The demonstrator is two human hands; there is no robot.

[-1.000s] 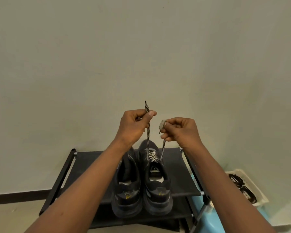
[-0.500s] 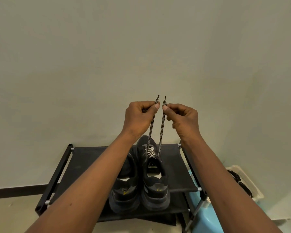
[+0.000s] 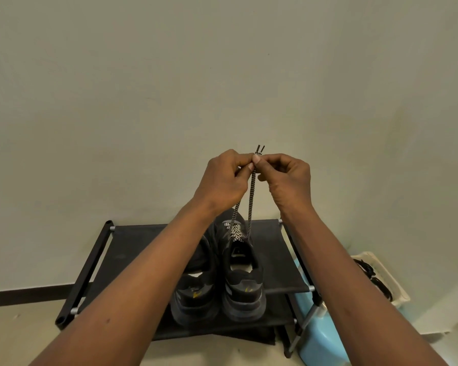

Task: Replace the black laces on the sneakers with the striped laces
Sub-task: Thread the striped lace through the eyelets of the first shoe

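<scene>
At mid-frame the left hand [image 3: 226,180] and right hand [image 3: 286,180] each pinched one end of the striped lace [image 3: 251,199], with the tips level. Below them, the lace crossed only the front eyelets of the right-of-frame sneaker [image 3: 242,283]. The other sneaker [image 3: 196,294] was partly hidden. The black laces [image 3: 373,280] lay at the right edge, so removal seemed done and most of the threading remained.

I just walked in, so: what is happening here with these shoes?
A person is threading a striped lace into one black sneaker on a shoe rack. The left hand and right hand pinch both lace ends together above it. Only the front eyelets look laced. Black laces lie in a white tray.
</scene>
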